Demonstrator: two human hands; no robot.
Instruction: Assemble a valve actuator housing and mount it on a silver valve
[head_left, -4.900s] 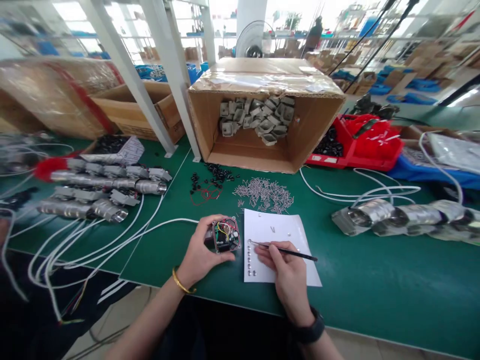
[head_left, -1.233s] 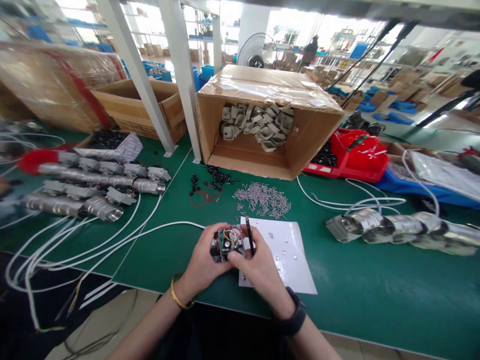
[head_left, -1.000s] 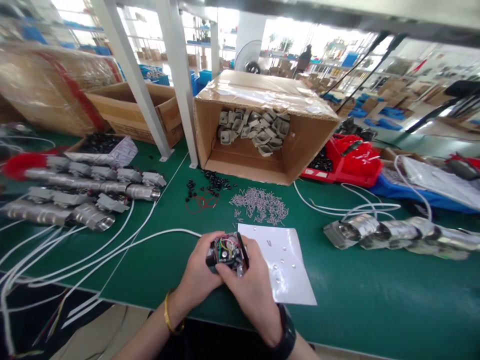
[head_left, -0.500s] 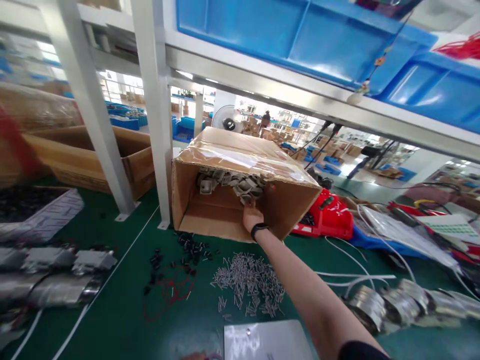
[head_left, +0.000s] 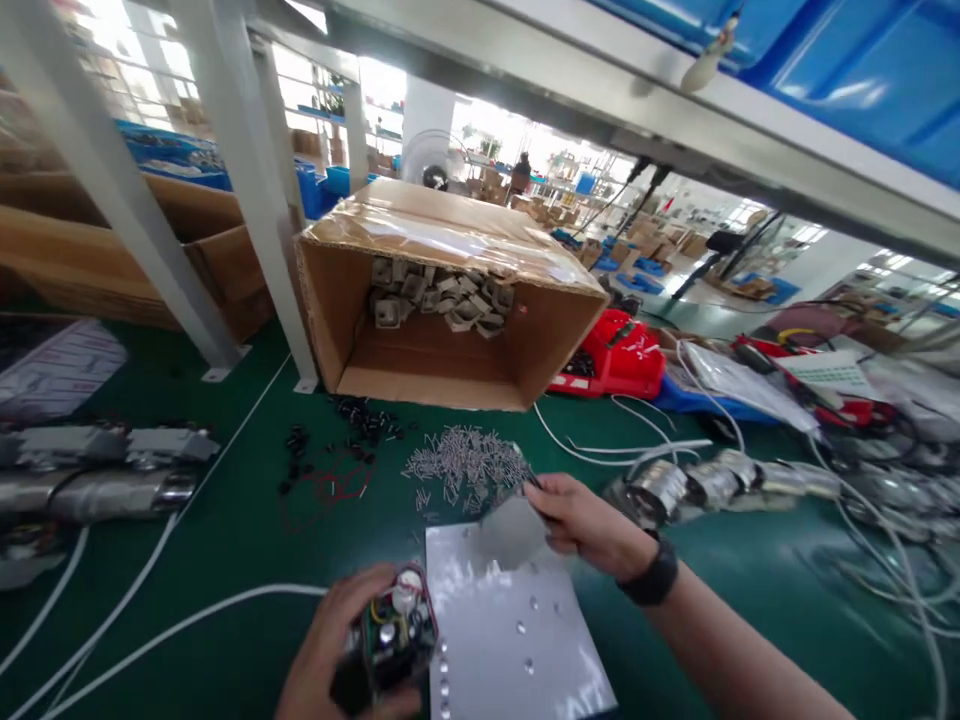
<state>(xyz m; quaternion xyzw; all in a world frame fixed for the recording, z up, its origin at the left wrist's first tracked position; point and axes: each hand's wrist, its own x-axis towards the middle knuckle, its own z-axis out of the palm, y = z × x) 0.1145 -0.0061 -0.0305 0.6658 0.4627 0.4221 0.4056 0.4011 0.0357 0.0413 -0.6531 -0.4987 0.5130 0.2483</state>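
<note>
My left hand (head_left: 330,650) is wrapped round a small electronic unit (head_left: 397,630) whose open top shows a circuit board, wires and round components. A white cable runs off to its left. Pinched in my right hand (head_left: 592,525) is a grey housing cover (head_left: 516,530), blurred by motion, above the far end of a shiny metal plate (head_left: 510,620). More grey covers (head_left: 442,300) lie piled inside a cardboard box (head_left: 427,375) that is tipped on its side, opening towards me. Loose screws (head_left: 469,460) are heaped between box and plate.
Small black parts (head_left: 367,420) and red rings (head_left: 337,485) lie left of the screws. Metal posts (head_left: 247,180) rise beside the box, with a shelf beam (head_left: 600,80) overhead. A red bin (head_left: 619,355) and metal cylinders (head_left: 675,490) are on the right; finished-looking units (head_left: 97,490) on the left.
My right hand has come out of the box with a grey cover and moved down over the plate. My left hand has risen into view with the electronic unit. The view has tilted down.
</note>
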